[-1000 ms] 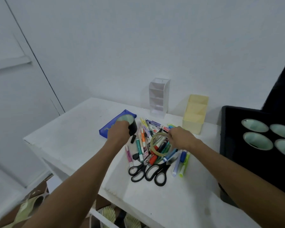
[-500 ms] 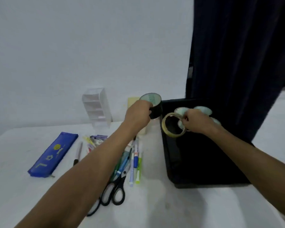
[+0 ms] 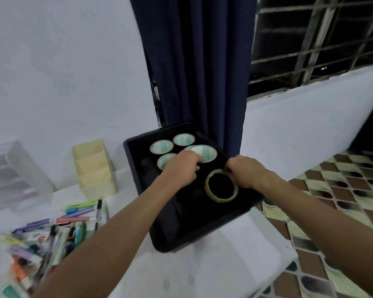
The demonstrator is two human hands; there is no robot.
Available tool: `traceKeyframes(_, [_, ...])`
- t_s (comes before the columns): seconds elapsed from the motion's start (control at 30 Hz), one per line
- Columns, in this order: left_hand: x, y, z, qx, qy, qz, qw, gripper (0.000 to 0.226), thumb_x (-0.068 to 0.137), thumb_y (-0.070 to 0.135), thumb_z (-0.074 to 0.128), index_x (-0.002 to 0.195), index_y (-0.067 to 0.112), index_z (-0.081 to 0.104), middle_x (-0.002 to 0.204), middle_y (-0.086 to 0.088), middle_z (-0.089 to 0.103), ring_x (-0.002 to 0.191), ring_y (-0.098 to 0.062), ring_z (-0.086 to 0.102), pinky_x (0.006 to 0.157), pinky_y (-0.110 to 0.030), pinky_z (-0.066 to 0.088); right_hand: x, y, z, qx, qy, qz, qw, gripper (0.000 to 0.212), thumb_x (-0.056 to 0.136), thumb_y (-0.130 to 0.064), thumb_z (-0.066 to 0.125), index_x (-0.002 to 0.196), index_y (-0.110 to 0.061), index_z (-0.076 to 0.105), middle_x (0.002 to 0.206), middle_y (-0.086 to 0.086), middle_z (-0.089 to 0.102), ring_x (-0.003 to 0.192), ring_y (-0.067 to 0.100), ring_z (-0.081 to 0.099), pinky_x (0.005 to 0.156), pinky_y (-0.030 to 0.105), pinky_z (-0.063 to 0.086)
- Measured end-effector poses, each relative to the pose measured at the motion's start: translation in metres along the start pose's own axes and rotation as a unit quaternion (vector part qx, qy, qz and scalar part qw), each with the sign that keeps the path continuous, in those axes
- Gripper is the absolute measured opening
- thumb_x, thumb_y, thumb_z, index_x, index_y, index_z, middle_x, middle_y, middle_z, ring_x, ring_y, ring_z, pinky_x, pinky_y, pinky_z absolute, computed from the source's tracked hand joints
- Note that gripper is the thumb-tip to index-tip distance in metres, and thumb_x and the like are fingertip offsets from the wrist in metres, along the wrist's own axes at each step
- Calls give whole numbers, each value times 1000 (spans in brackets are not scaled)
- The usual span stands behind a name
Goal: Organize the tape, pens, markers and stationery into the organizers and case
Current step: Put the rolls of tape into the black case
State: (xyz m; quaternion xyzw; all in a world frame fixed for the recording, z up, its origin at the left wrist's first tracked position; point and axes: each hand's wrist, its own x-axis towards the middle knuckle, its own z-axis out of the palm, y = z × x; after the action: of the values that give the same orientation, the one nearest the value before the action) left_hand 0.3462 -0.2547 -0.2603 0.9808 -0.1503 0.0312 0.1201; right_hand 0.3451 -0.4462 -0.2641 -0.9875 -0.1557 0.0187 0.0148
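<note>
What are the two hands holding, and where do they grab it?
Left hand grips the black tape roll by its side; right hand pinches the yellowish tape ring at its far rim.

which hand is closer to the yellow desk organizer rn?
Left. The left hand is over the black tray, right of the yellow organizer; the right hand is farther right, holding the clear tape ring.

Ahead of you a plain white wall (image 3: 63, 72), a navy curtain (image 3: 200, 67) hanging beside a barred window (image 3: 319, 37) dark with night, a white sill ledge (image 3: 310, 117) below it, brown-and-cream diamond floor tiles (image 3: 342, 190) to your right, white surface (image 3: 192, 274) under you
</note>
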Motion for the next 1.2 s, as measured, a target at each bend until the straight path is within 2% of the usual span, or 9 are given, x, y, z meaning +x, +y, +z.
traceKeyframes(0.13, [1,0,10,-10,-9,3,1000,42,90,7,56,127,25,60,113,-3,65,86,-12,62,63,-19,38,-6,-11,9,-59,-28,-20,998,18,91,-14,48,106,-8,57,113,13,59,100,32,62,77,36,46])
traceKeyframes(0.23, [-2,2,14,-9,-7,19,1000,39,89,4,56,123,22,63,101,-3,68,89,-17,64,64,-23,41,-7,-15,15,-77,-43,-29,996,19,92,-14,48,106,-10,59,115,10,61,102,30,63,80,36,49])
traceKeyframes(0.43, [-9,1,31,25,-22,49,998,26,88,9,58,108,22,68,95,-5,67,86,-24,64,66,-35,53,-11,-16,26,-41,-82,-18,996,21,92,-7,45,107,-6,60,117,13,60,103,30,63,80,36,49])
traceKeyframes(0.53, [-4,-2,36,25,-34,45,998,26,86,7,59,106,21,69,91,-3,66,83,-22,63,63,-32,48,-8,-15,29,-15,-86,-1,996,24,92,-6,43,109,-4,60,117,14,59,103,32,63,82,37,50])
traceKeyframes(0.63, [2,1,40,10,-52,39,998,28,85,4,60,105,22,70,91,-1,66,78,-16,60,64,-29,48,-6,-17,33,7,-80,19,997,27,92,-3,42,111,-3,60,119,16,58,105,33,63,85,38,51])
traceKeyframes(0.83, [8,4,48,-2,-56,21,998,23,78,0,57,84,19,68,84,-2,64,74,-22,63,68,-42,57,-5,-14,40,41,3,51,998,25,90,-3,43,105,-6,63,109,15,64,97,31,66,80,36,53])
traceKeyframes(1.07, [5,2,55,-30,-38,9,999,28,79,14,62,106,17,67,112,-3,61,97,-24,62,82,-38,54,-7,-17,39,19,-10,48,999,29,91,1,41,111,-3,60,116,16,61,105,32,64,84,37,51])
traceKeyframes(1.13, [2,3,57,-58,-15,5,998,44,80,18,66,122,14,56,127,-4,46,92,-25,61,85,-37,52,-7,-16,37,35,-53,36,997,23,91,-5,48,110,-2,61,115,16,62,104,32,64,82,35,50])
traceKeyframes(1.2, [0,5,59,-76,8,-17,997,45,82,19,68,121,13,48,126,-5,38,82,-24,60,80,-35,52,-9,-16,36,55,-104,23,993,24,88,-12,59,110,-2,61,116,15,61,105,30,63,78,30,46])
